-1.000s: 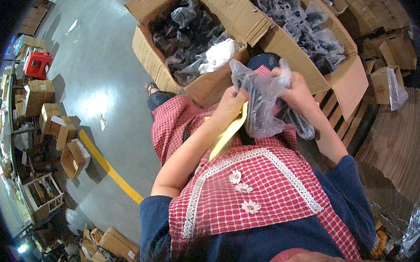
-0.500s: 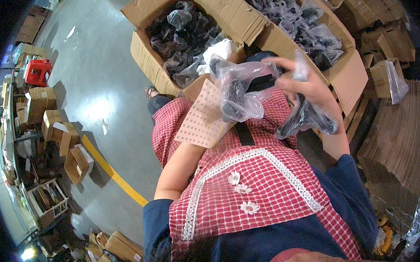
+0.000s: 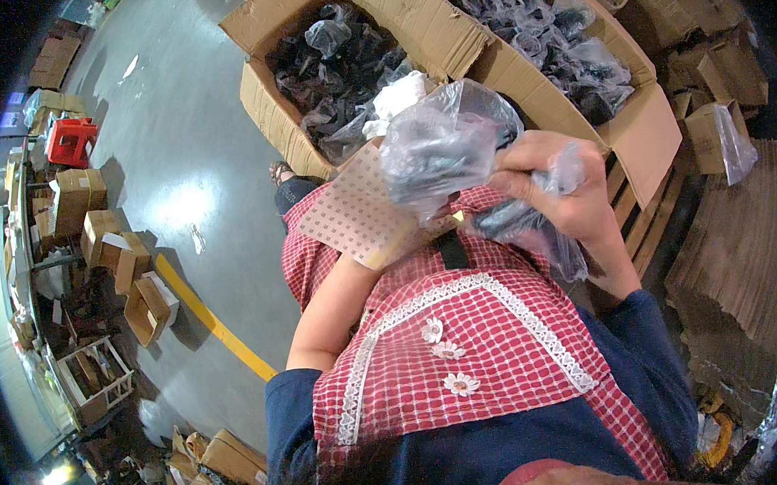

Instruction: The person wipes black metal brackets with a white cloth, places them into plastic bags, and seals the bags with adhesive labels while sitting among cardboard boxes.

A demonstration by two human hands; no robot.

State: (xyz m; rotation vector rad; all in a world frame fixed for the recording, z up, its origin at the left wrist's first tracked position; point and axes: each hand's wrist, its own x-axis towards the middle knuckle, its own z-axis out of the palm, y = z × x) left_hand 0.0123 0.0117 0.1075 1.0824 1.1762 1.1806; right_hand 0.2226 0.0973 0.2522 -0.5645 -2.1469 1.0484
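A pale sheet of small printed labels [image 3: 357, 210] lies over my left hand [image 3: 413, 238], whose fingers are mostly hidden beneath it. Raised in that hand, beside the sheet, is a clear plastic bag [image 3: 441, 153] with something dark inside; the wrapped thing's kind does not show. My right hand [image 3: 557, 177] is closed, its thumb and fingertips pinched at the right edge of this bag. A second clear bag [image 3: 531, 225] with dark contents hangs from the same right hand, below the palm.
Two open cartons stand ahead: the left carton [image 3: 262, 103] and right carton [image 3: 647, 134] hold several dark bagged items. White crumpled material [image 3: 399, 95] lies at the left carton's near edge. Flattened cardboard [image 3: 731, 245] is stacked at right. A red stool [image 3: 72, 143] and small boxes line the left.
My right hand has come down and its fingers have closed at the raised bag's edge. That bag has turned and shifted slightly left. The second bag has swung inward beneath my right hand.
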